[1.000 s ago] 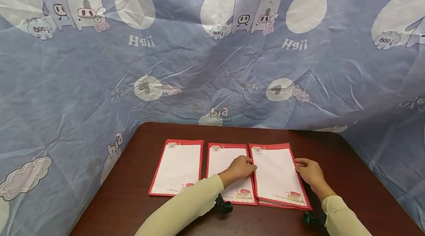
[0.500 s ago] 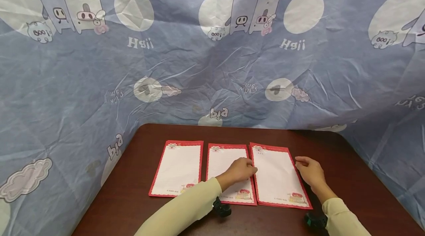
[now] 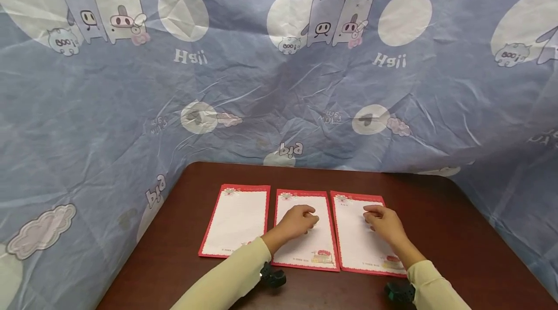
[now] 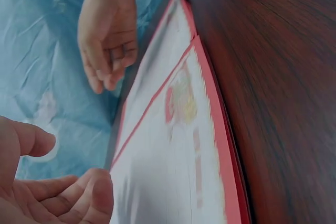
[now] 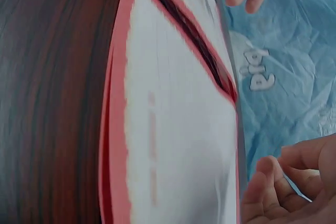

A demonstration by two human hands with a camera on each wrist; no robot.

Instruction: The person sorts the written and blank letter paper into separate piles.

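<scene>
Three red-bordered sheets of letter paper lie in a row: the left letter paper (image 3: 237,220), the middle letter paper (image 3: 320,242) and the right letter paper (image 3: 355,244). Each has a flower drawing at its top left corner, and layered red edges show in the wrist views. Over the middle paper is my left hand (image 3: 297,222), fingers loosely bent with nothing between them. My right hand (image 3: 387,225) hovers above the right paper, also holding nothing, its fingers relaxed. The left wrist view shows gaps between thumb and fingers of my left hand (image 4: 63,192).
A dark reddish-brown wooden table (image 3: 144,276) with rounded far corners bears the papers. Blue cloth (image 3: 270,87) printed with cartoon pigs hangs behind and beside it. Dark wrist devices, such as the one under my left sleeve (image 3: 226,278), hang close above the table.
The right paper's top sheet has dropped flush onto those beneath. Both hands have let go of it; my left hand has shifted left, and my right hand has moved left over the paper.
</scene>
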